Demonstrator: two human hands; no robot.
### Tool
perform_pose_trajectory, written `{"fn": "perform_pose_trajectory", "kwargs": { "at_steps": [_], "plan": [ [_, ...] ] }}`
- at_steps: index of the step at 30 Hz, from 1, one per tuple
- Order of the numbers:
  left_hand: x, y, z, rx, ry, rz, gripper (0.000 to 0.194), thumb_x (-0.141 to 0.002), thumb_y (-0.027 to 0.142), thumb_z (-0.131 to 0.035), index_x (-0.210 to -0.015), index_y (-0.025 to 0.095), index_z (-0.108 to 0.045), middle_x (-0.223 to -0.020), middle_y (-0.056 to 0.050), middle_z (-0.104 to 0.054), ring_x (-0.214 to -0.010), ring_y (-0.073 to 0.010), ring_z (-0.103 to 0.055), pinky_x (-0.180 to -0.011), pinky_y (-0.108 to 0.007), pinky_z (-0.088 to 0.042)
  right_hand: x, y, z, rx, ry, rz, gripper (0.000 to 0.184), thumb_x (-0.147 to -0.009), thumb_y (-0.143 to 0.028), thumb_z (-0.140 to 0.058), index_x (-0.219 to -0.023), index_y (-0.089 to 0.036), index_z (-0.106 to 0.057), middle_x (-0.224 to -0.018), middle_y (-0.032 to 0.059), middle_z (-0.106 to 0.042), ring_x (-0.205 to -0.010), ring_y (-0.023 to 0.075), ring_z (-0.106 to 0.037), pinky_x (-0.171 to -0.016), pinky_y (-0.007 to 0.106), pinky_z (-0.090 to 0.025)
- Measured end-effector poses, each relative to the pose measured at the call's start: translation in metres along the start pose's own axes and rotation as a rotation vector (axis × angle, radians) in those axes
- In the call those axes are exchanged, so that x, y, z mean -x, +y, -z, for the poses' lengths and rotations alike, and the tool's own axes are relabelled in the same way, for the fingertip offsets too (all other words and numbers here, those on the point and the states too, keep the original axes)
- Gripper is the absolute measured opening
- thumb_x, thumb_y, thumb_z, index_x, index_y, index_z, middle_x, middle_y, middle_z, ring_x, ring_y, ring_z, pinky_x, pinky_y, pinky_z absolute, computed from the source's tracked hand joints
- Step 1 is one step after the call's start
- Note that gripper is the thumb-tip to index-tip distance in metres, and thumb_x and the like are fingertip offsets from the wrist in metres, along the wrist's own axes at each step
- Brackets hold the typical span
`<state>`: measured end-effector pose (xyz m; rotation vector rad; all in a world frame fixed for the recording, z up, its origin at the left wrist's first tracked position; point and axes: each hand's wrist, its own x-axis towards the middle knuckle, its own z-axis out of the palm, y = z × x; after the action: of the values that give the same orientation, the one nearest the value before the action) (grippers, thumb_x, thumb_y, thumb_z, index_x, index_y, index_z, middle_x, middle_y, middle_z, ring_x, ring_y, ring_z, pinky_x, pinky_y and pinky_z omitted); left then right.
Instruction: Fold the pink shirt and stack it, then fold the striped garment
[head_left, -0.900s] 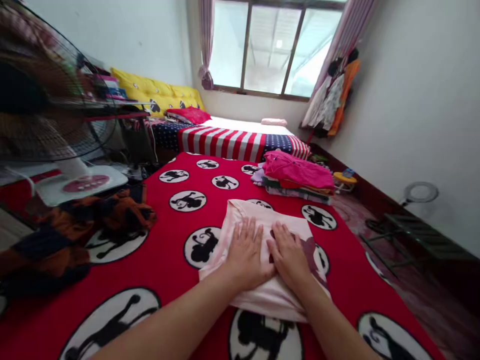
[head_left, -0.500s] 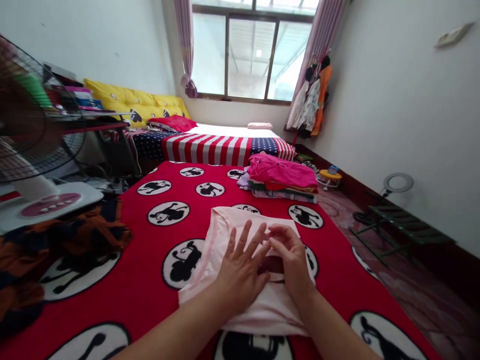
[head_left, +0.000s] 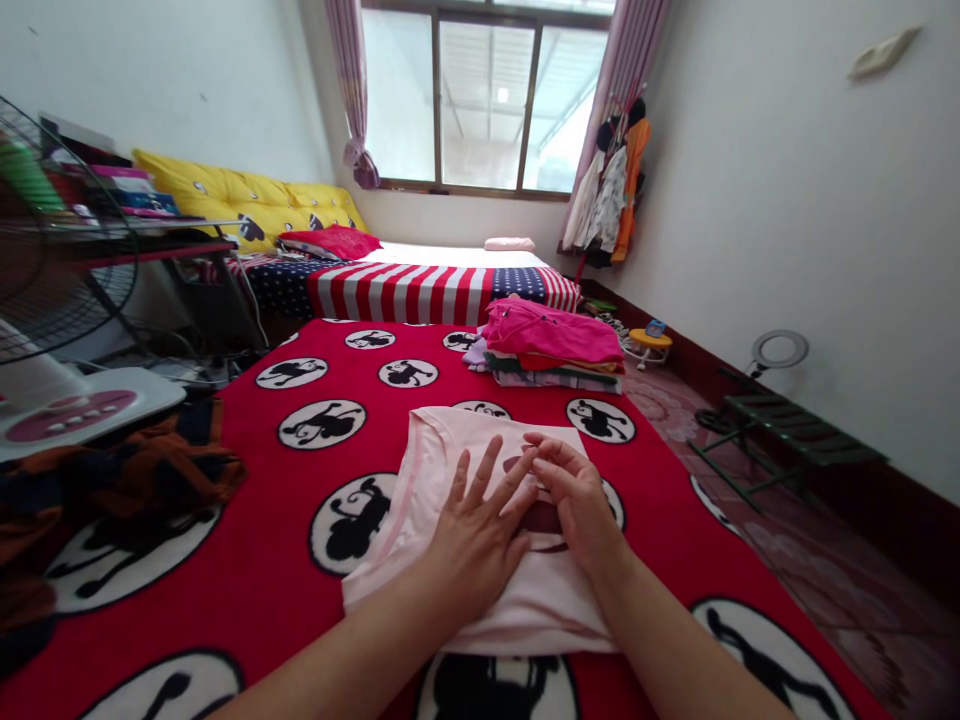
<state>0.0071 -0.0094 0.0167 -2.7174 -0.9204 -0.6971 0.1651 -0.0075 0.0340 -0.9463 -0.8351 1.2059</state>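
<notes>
A pale pink folded shirt (head_left: pixel 427 470) with a dark brownish print lies on the red blanket (head_left: pixel 277 560). My left hand (head_left: pixel 472 535) rests on it with its fingers spread. Close beside it, my right hand (head_left: pixel 581 495) is over the print, its fingers bent and the fingertips meeting those of my left hand. Anything between those right fingertips is too small to make out. Both hands cover part of the print.
Beyond the shirt stands a stack of folded clothes (head_left: pixel 551 335) with a bright pink piece on top. A dark blue and brown garment (head_left: pixel 135 470) lies at the left, near a fan (head_left: pixel 67 405). On the right is a green folding stool (head_left: pixel 787 425); behind is a bed (head_left: pixel 420 292).
The whole view has shifted a little, so things appear further left. My right fingers have moved slightly against my left fingertips; the left hand stays spread on the shirt.
</notes>
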Motion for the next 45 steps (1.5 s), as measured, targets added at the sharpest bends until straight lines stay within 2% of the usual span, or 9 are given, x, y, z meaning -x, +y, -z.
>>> {"fn": "perform_pose_trajectory", "kwargs": {
  "at_steps": [7, 15, 19, 22, 27, 34, 37, 41, 45],
  "plan": [
    [0.000, 0.000, 0.002, 0.000, 0.013, -0.015, 0.055, -0.094, 0.043, -0.042, -0.145, 0.023, -0.035, -0.159, 0.002, -0.009, -0.144, -0.0351, 0.003, -0.115, -0.056, -0.007, -0.002, -0.002, 0.003, -0.066, -0.053, -0.037, 0.016, -0.066, -0.025, -0.074, -0.079, -0.020, -0.067, -0.120, 0.0046, -0.060, -0.090, 0.0223, -0.064, -0.062, 0.029, -0.051],
    [0.000, -0.002, 0.000, 0.019, -0.006, -0.017, 0.046, -0.093, 0.041, -0.043, -0.136, 0.025, -0.048, -0.158, 0.006, -0.009, -0.144, -0.0340, 0.004, -0.116, -0.056, -0.005, -0.007, -0.006, 0.009, -0.133, -0.136, -0.109, 0.017, -0.067, -0.024, -0.075, -0.082, -0.018, -0.071, -0.104, 0.0055, -0.069, -0.090, 0.0214, -0.066, -0.072, 0.029, -0.052],
    [0.001, -0.002, -0.003, 0.034, -0.022, -0.014, 0.045, -0.094, 0.041, -0.041, -0.135, 0.025, -0.048, -0.158, 0.007, -0.010, -0.144, -0.0346, 0.005, -0.116, -0.057, -0.005, -0.010, -0.005, 0.011, -0.065, -0.160, -0.148, 0.031, -0.070, -0.034, -0.077, -0.094, -0.015, -0.070, -0.096, 0.0106, -0.072, -0.097, 0.0261, -0.066, -0.078, 0.035, -0.051],
    [0.001, -0.003, -0.003, 0.029, -0.034, -0.018, 0.045, -0.095, 0.042, -0.039, -0.136, 0.024, -0.048, -0.158, 0.007, -0.012, -0.144, -0.0346, 0.005, -0.116, -0.057, -0.006, -0.011, -0.004, 0.014, -0.044, -0.176, -0.164, 0.035, -0.071, -0.036, -0.076, -0.098, -0.015, -0.070, -0.099, 0.0118, -0.072, -0.098, 0.0257, -0.066, -0.081, 0.036, -0.051],
    [-0.001, -0.002, 0.001, 0.014, -0.044, -0.033, 0.047, -0.093, 0.040, -0.043, -0.137, 0.024, -0.047, -0.158, 0.007, -0.013, -0.144, -0.0337, 0.006, -0.116, -0.055, -0.011, -0.011, -0.005, 0.019, -0.057, -0.204, -0.159, 0.029, -0.075, -0.034, -0.073, -0.098, -0.017, -0.071, -0.100, 0.0085, -0.072, -0.098, 0.0212, -0.065, -0.085, 0.032, -0.049],
    [-0.004, -0.001, 0.005, 0.013, -0.077, -0.039, 0.049, -0.093, 0.038, -0.044, -0.140, 0.025, -0.043, -0.158, 0.007, -0.012, -0.144, -0.0322, 0.007, -0.115, -0.054, -0.017, -0.008, -0.005, 0.019, -0.109, -0.234, -0.178, 0.026, -0.076, -0.032, -0.072, -0.099, -0.019, -0.070, -0.099, 0.0056, -0.071, -0.093, 0.0179, -0.066, -0.079, 0.029, -0.051],
    [-0.004, -0.001, 0.005, 0.018, -0.086, -0.029, 0.049, -0.093, 0.037, -0.044, -0.140, 0.024, -0.043, -0.158, 0.005, -0.011, -0.144, -0.0317, 0.006, -0.115, -0.054, -0.017, -0.008, -0.004, 0.019, -0.131, -0.202, -0.150, 0.026, -0.075, -0.033, -0.073, -0.097, -0.021, -0.071, -0.101, 0.0053, -0.070, -0.094, 0.0191, -0.065, -0.080, 0.031, -0.051],
    [-0.003, -0.001, 0.004, 0.014, -0.087, 0.007, 0.047, -0.093, 0.041, -0.043, -0.137, 0.026, -0.046, -0.158, 0.003, -0.012, -0.144, -0.0324, 0.004, -0.114, -0.057, -0.015, -0.013, -0.003, 0.019, -0.239, -0.061, -0.044, 0.016, -0.070, -0.034, -0.077, -0.082, -0.023, -0.073, -0.099, 0.0018, -0.070, -0.095, 0.0164, -0.063, -0.090, 0.032, -0.048],
    [-0.005, 0.001, 0.002, -0.065, -0.071, -0.135, 0.045, -0.095, 0.030, -0.037, -0.138, 0.017, -0.045, -0.156, -0.002, -0.021, -0.145, -0.0246, 0.000, -0.117, -0.052, -0.005, -0.014, -0.004, 0.014, -0.186, -0.034, -0.067, 0.024, -0.068, -0.032, -0.080, -0.087, -0.021, -0.073, -0.094, 0.0026, -0.071, -0.088, 0.0146, -0.064, -0.083, 0.028, -0.050]
  ]
}}
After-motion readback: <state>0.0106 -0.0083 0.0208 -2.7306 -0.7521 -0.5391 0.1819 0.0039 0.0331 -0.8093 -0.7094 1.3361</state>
